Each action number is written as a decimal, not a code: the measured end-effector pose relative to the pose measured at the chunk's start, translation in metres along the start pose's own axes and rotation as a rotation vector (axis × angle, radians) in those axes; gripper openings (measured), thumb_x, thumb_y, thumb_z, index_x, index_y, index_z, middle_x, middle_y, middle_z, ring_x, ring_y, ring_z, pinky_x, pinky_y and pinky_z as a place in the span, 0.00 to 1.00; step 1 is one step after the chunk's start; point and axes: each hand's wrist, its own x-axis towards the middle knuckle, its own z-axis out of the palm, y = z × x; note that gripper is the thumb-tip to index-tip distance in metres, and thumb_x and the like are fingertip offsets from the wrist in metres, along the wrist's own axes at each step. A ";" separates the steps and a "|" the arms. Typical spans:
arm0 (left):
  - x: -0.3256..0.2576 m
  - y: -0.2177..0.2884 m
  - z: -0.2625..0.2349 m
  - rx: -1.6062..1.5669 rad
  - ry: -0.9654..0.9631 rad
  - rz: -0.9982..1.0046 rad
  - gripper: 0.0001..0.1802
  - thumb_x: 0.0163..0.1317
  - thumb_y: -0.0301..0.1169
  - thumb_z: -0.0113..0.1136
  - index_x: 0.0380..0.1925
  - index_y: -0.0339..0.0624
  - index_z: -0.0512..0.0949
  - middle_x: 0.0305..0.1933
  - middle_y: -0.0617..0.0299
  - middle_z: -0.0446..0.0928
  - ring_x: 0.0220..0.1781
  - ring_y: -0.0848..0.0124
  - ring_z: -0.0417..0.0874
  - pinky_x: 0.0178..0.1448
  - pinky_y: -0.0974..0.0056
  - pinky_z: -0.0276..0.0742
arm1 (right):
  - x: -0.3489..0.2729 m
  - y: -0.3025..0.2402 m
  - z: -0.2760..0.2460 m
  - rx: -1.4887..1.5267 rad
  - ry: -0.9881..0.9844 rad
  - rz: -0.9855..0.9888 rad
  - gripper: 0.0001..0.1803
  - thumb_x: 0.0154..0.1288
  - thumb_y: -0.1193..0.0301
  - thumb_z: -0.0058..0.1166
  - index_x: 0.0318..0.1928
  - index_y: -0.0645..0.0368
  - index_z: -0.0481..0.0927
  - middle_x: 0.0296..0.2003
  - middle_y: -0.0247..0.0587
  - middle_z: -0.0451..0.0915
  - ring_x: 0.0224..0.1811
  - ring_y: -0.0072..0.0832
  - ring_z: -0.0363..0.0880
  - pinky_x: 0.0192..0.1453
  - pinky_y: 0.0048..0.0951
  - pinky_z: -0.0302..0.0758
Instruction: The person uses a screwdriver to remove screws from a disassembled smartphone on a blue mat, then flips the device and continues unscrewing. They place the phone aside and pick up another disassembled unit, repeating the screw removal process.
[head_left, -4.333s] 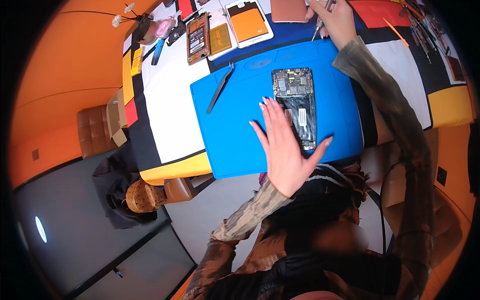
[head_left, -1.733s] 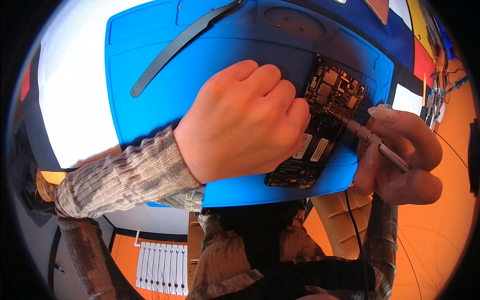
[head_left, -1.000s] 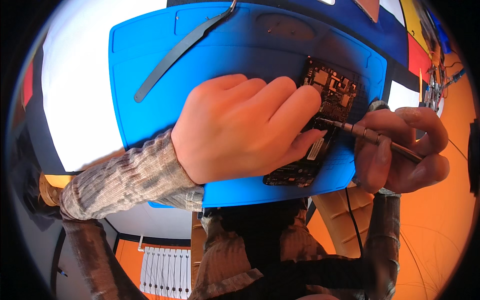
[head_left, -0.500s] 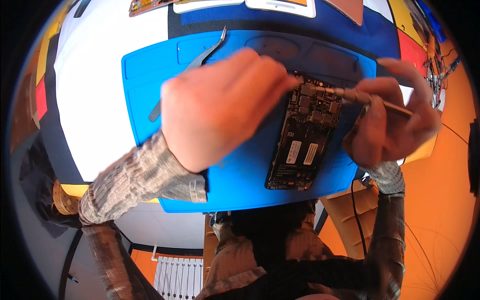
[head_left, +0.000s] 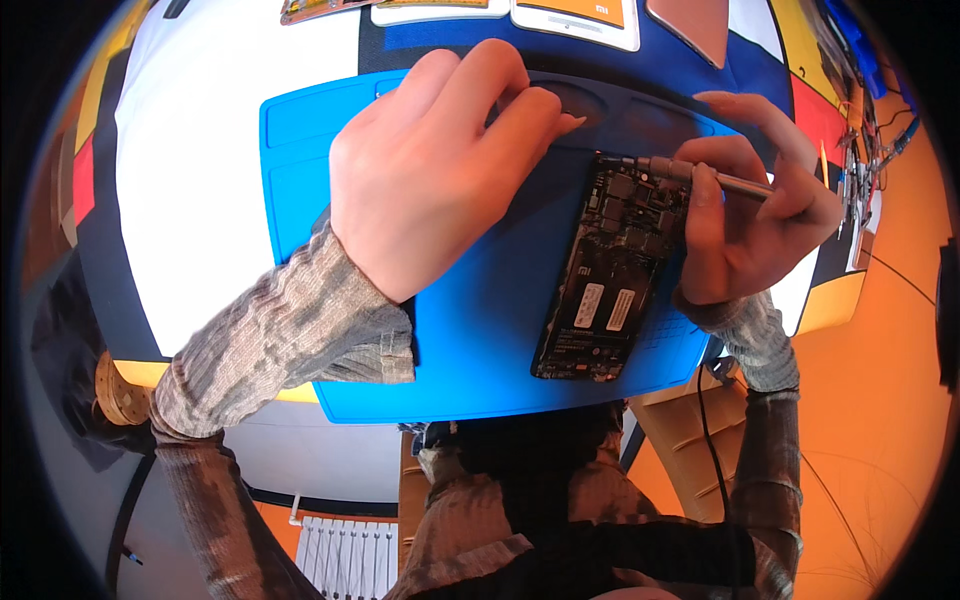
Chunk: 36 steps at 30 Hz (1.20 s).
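An opened smartphone (head_left: 590,295), its circuit board and black battery bare, lies slightly tilted on a blue work mat (head_left: 460,370). My right hand (head_left: 750,220) holds a slim metal screwdriver (head_left: 735,183) between thumb and fingers. The screwdriver lies nearly level, its tip over the upper edge of the phone's board. My left hand (head_left: 430,170) is off the phone, up and to its left, fingers curled and fingertips close together beside a recess (head_left: 580,100) at the mat's far side. Whether something tiny is pinched there is hidden.
Along the far edge lie a white phone front panel (head_left: 575,25), another white panel (head_left: 440,10) and a rose-coloured phone back (head_left: 692,28). Tools and cables (head_left: 870,150) crowd the table's right edge. A black cable (head_left: 703,420) hangs below the mat's right corner.
My left hand has drawn back from the phone's top edge toward the mat's far recesses and now covers the tweezers. My right hand has shifted slightly left with the screwdriver.
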 end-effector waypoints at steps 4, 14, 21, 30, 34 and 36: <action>-0.001 0.000 0.001 -0.004 0.016 0.001 0.07 0.48 0.29 0.71 0.28 0.43 0.82 0.30 0.68 0.74 0.28 0.73 0.76 0.27 0.71 0.73 | -0.001 0.001 0.002 0.107 0.077 -0.028 0.18 0.54 0.87 0.52 0.30 0.63 0.53 0.50 0.73 0.68 0.41 0.46 0.83 0.34 0.29 0.85; -0.007 0.001 0.004 0.037 0.049 0.015 0.08 0.50 0.32 0.70 0.28 0.46 0.79 0.30 0.71 0.71 0.29 0.75 0.74 0.26 0.71 0.73 | -0.010 -0.002 0.008 0.074 0.106 -0.039 0.21 0.58 0.87 0.50 0.36 0.60 0.49 0.52 0.72 0.66 0.32 0.35 0.83 0.34 0.31 0.85; -0.011 0.003 0.007 0.030 0.077 0.058 0.09 0.50 0.33 0.69 0.28 0.46 0.79 0.31 0.71 0.71 0.29 0.76 0.75 0.26 0.72 0.73 | -0.013 -0.008 0.013 0.060 0.136 -0.020 0.23 0.58 0.87 0.51 0.37 0.58 0.49 0.51 0.73 0.65 0.31 0.33 0.82 0.33 0.28 0.83; -0.010 0.000 0.004 0.061 0.041 0.055 0.08 0.51 0.34 0.69 0.29 0.47 0.79 0.33 0.71 0.70 0.32 0.75 0.74 0.28 0.71 0.74 | 0.023 -0.011 0.009 -0.138 -0.061 -0.188 0.23 0.51 0.87 0.56 0.17 0.55 0.54 0.48 0.62 0.77 0.35 0.28 0.81 0.32 0.21 0.75; -0.012 -0.001 0.006 0.042 0.059 0.032 0.07 0.41 0.29 0.62 0.24 0.47 0.76 0.34 0.67 0.70 0.38 0.71 0.72 0.39 0.69 0.75 | 0.022 -0.013 0.013 -0.074 -0.061 -0.153 0.24 0.49 0.87 0.56 0.17 0.55 0.53 0.48 0.65 0.76 0.35 0.28 0.83 0.29 0.20 0.75; -0.013 -0.001 0.009 -0.005 0.086 0.027 0.05 0.44 0.28 0.59 0.23 0.44 0.74 0.33 0.63 0.67 0.37 0.68 0.70 0.39 0.67 0.71 | 0.019 -0.014 0.015 -0.108 -0.063 -0.148 0.25 0.50 0.87 0.56 0.17 0.56 0.52 0.48 0.67 0.75 0.33 0.29 0.84 0.27 0.20 0.76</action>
